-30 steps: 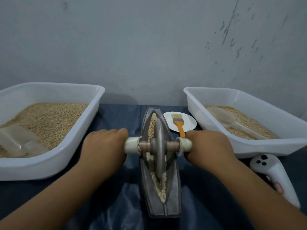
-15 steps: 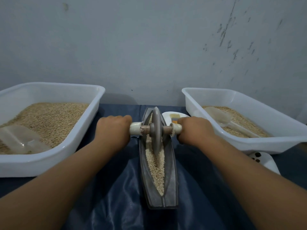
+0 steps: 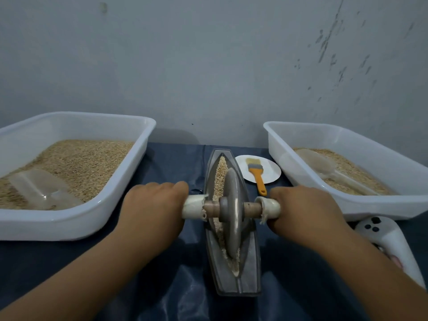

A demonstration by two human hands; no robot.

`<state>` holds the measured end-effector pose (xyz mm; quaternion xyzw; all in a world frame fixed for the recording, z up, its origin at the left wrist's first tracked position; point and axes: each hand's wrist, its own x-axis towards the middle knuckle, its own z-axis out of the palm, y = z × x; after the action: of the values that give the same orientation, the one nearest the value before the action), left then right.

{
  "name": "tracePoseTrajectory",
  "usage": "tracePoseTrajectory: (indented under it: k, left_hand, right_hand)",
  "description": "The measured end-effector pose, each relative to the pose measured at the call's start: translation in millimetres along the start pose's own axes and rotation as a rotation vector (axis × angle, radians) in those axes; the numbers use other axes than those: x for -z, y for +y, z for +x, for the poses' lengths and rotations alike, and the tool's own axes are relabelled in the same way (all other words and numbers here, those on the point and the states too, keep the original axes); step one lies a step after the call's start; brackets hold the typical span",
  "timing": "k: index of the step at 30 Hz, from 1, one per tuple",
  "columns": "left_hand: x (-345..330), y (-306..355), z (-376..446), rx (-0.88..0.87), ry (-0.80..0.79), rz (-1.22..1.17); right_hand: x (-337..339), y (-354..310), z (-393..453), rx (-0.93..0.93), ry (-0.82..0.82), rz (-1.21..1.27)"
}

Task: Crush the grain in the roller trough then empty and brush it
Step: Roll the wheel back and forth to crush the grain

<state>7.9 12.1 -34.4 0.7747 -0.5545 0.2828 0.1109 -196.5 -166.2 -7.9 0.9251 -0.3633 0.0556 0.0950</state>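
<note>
The head camera looked down on a surface (image 3: 69, 269) covered with a dark blue sheet, set against a pale scuffed wall. At its middle lay the roller trough (image 3: 249, 262), a narrow grey boat-shaped channel running away from the person, with grain (image 3: 221, 170) lying along its groove. The roller wheel (image 3: 232, 216), a grey disc, stood upright on edge in the groove about midway along the trough, its axle crossing the trough from side to side.

The left hand (image 3: 152, 209) had its grip clenched round the white handle sleeve (image 3: 193, 206) on the left end of the axle, knuckles up. The right hand (image 3: 305, 212) gripped the matching sleeve on the right end in the same way. Both forearms reached in from the lower corners.

A white tub (image 3: 76, 223) on the left held a deep bed of grain and a clear scoop (image 3: 39, 188) lying on it. A second white tub (image 3: 379, 209) on the right held grain and a pale spoon-shaped scoop (image 3: 317, 163).

Between the trough's far end and the right tub lay a small white plate (image 3: 273, 170), and on it a brush (image 3: 256, 172) with pale bristles and an orange handle that overhung the near rim. A white handheld controller (image 3: 389, 239) lay near the right forearm, in front of the right tub.
</note>
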Motion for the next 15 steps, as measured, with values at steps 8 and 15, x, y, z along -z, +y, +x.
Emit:
tracePoseTrajectory:
  k: [8,15]
  left_hand:
    - [-46.3,-17.6,89.3,0.018,-0.093,0.106]
    - [-59.5,-24.1,89.7,0.088,-0.093,0.066]
  right_hand:
    - [-38.9,5.3,86.8,-0.115,0.043,0.180]
    - [-29.9,3.3,104.7,-0.073,0.056,0.097]
